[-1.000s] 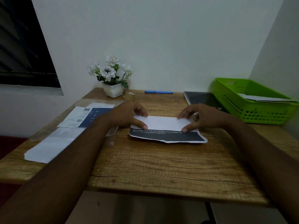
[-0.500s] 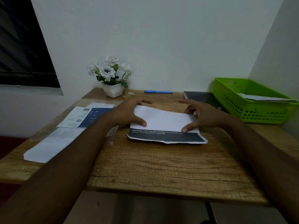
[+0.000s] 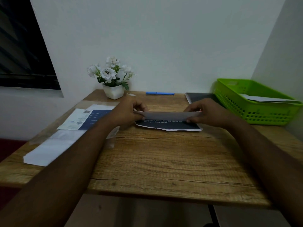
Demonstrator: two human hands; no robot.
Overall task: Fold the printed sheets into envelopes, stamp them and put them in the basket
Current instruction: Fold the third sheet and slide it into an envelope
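A printed sheet (image 3: 168,126) lies mid-table, dark printed side up with a torn near edge. Its far part is lifted and curled toward me as a white flap (image 3: 167,115). My left hand (image 3: 129,112) pinches the flap's left end and my right hand (image 3: 206,112) pinches its right end. A green plastic basket (image 3: 255,112) stands at the right edge with white folded paper (image 3: 268,99) inside. More printed sheets (image 3: 82,119) lie at the left, over a white sheet (image 3: 49,149).
A white pot of white flowers (image 3: 113,79) stands at the back left by the wall. A blue pen (image 3: 159,93) lies along the back edge, and a dark flat pad (image 3: 200,97) sits beside the basket. The near half of the wooden table (image 3: 164,161) is bare wood.
The sheet's far flap, flat one second ago, has been lifted and brought toward me by both hands. My fingers moved from pressing the fold to pinching the flap's ends.
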